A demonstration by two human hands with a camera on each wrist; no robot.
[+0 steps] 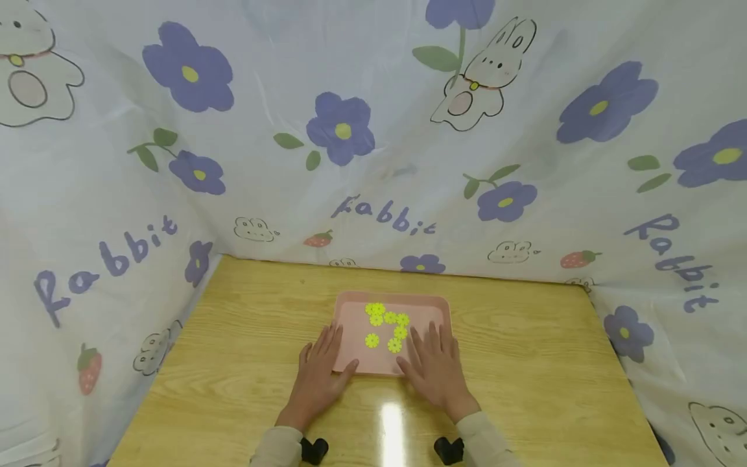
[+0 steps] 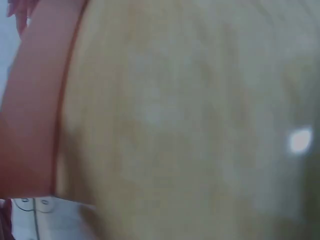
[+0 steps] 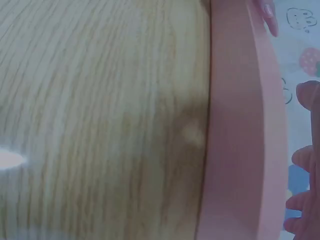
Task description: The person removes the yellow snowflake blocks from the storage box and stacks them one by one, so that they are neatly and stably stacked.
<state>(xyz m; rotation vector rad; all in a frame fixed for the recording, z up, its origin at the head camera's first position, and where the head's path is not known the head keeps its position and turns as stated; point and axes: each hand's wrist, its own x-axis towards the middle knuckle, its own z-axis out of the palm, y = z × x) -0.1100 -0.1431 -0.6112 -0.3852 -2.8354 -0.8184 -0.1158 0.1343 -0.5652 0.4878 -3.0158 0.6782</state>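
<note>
A shallow pink tray (image 1: 397,298) lies on the wooden table, and its front wall (image 3: 235,130) shows close up in the right wrist view. Several yellow flower-shaped pieces (image 1: 371,340) lie loose in it, some overlapping at the back. My left hand (image 1: 321,375) is at the tray's left front corner, fingers extended along the side and thumb by the front edge. My right hand (image 1: 436,364) has its fingers spread over the tray's right part. Neither hand shows anything gripped. In the left wrist view the tray's pink wall (image 2: 37,110) stands at the left.
The wooden table (image 1: 245,337) reaches around the tray on all sides. White cloth (image 1: 373,181) printed with rabbits and purple flowers hangs behind the table and at both sides. Dark wrist-camera parts (image 1: 315,450) show by the sleeves. A bright light reflection (image 1: 392,428) falls in front of the tray.
</note>
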